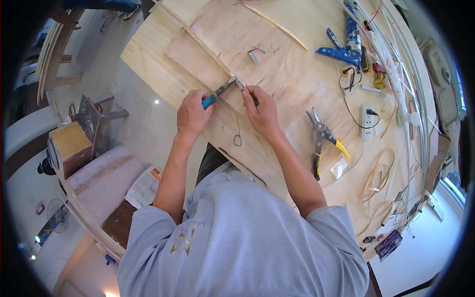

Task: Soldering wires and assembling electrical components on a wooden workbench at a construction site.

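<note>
My left hand [194, 113] is closed around a teal-handled metal tool [217, 94], whose tip meets the near end of a long, thin light strip [195, 37]. I cannot make out the tool's exact kind. Close beside that end, the fingers of my right hand [261, 110] pinch thin wires [242, 86]. The strip runs away to the upper left across a reddish-stained board [217, 29]. A small pale piece with red and dark wires [253, 57] lies just beyond my right hand. Nearer to me rests a thin looped wire [237, 138].
Right of my right forearm lie yellow-and-black-handled pliers [320, 133]. Farther right are a white power strip [366, 121], a blue caulking gun [349, 47], coiled strip [378, 175] and long white profiles [396, 64]. Another strip [277, 24] lies at the back. Another person's leg [116, 5] shows at the upper left.
</note>
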`<state>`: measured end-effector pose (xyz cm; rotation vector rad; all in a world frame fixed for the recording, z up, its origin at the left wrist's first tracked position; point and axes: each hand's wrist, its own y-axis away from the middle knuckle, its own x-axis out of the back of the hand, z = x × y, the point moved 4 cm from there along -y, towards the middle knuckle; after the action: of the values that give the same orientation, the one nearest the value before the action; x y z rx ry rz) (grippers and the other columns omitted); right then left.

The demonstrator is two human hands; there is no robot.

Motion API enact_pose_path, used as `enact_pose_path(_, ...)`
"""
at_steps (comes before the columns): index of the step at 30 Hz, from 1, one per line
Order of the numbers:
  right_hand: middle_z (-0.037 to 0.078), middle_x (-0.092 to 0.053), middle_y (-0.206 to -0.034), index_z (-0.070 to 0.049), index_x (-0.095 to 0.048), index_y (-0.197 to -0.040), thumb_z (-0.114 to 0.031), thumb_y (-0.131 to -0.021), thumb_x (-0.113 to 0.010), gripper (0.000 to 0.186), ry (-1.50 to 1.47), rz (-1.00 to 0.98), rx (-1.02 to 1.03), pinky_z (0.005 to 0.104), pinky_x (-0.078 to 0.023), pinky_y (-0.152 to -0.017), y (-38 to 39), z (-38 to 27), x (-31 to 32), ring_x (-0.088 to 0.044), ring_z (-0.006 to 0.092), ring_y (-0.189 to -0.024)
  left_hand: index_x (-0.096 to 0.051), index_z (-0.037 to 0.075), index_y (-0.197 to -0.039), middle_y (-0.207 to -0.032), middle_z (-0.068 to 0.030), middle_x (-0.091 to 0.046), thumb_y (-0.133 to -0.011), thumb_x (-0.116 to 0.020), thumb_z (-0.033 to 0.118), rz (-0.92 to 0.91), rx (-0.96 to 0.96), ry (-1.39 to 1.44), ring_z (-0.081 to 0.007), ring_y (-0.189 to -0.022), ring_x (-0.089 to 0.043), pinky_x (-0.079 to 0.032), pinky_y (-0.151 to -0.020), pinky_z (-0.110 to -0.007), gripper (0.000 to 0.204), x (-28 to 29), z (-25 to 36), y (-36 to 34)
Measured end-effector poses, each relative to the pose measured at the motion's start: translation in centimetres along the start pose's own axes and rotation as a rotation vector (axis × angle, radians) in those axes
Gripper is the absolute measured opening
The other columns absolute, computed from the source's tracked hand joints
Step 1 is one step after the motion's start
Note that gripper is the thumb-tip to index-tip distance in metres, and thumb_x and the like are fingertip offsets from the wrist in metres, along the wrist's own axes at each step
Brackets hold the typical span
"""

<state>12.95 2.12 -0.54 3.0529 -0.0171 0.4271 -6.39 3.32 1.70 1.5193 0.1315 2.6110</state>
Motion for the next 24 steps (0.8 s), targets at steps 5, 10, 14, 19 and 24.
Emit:
enact_pose_path(5, 0.008, -0.058, -0.063, -0.001, -0.063, -0.098, -0.021, -0.094, -0.056, 0.021, 0.078, -0.027, -0.083, 0.0291, -0.043, -0.055, -0.6, 0.2, 0.1, -0.054, 0.0149, -0.055, -0.059, 0.003, -0.080, -0.083, -0.0160, -0.058, -0.075, -0.074, 0.023, -0.115, -0.027, -0.063, -0.0363, -0.080, -0.057, -0.046, -0.070, -0.044, 0.026, 0.2, -0.1, -0.7)
enact_pose_path(10, 0.018, -0.060, -0.068, -0.001, -0.063, -0.094, -0.018, -0.091, -0.057, 0.018, 0.075, -0.029, -0.088, 0.0374, -0.045, -0.058, -1.1, -0.2, 0.2, -0.060, 0.0323, -0.062, -0.059, 0.001, -0.076, -0.081, -0.0181, -0.059, -0.076, -0.073, 0.025, -0.213, 0.065, 0.020, -0.0366, -0.078, -0.058, -0.046, -0.069, -0.043, 0.029, 0.7, -0.5, -1.4)
enact_pose_path(14, 0.019, -0.062, -0.074, -0.001, -0.064, -0.094, -0.017, -0.090, -0.059, 0.017, 0.127, 0.012, 0.009, 0.0369, -0.047, -0.060, -1.4, -0.6, 0.3, -0.061, 0.0308, -0.065, -0.058, -0.001, -0.075, -0.070, -0.0182, -0.056, -0.075, -0.075, 0.023, -0.194, 0.061, 0.055, -0.0293, -0.062, -0.054, -0.044, -0.060, -0.038, 0.030, 0.5, -1.0, -1.4)
enact_pose_path(19, 0.014, -0.062, -0.074, -0.002, -0.065, -0.101, -0.015, -0.087, -0.064, 0.018, 0.033, -0.040, -0.207, 0.0328, -0.046, -0.062, -1.6, 0.6, 0.2, -0.058, 0.0222, -0.064, -0.059, -0.001, -0.075, -0.076, -0.0191, -0.057, -0.075, -0.074, 0.023, -0.176, 0.023, 0.080, -0.0336, -0.070, -0.056, -0.044, -0.064, -0.040, 0.028, 0.4, -0.8, -1.5)
enact_pose_path(24, 0.008, -0.063, -0.075, -0.001, -0.066, -0.105, -0.013, -0.085, -0.069, 0.023, 0.147, 0.060, 0.050, 0.0277, -0.046, -0.061, -2.0, 0.9, 0.2, -0.056, 0.0138, -0.063, -0.061, 0.000, -0.076, -0.080, -0.0183, -0.057, -0.075, -0.074, 0.026, -0.199, -0.028, 0.048, -0.0366, -0.076, -0.057, -0.045, -0.068, -0.041, 0.029, 0.2, -1.3, -1.9)
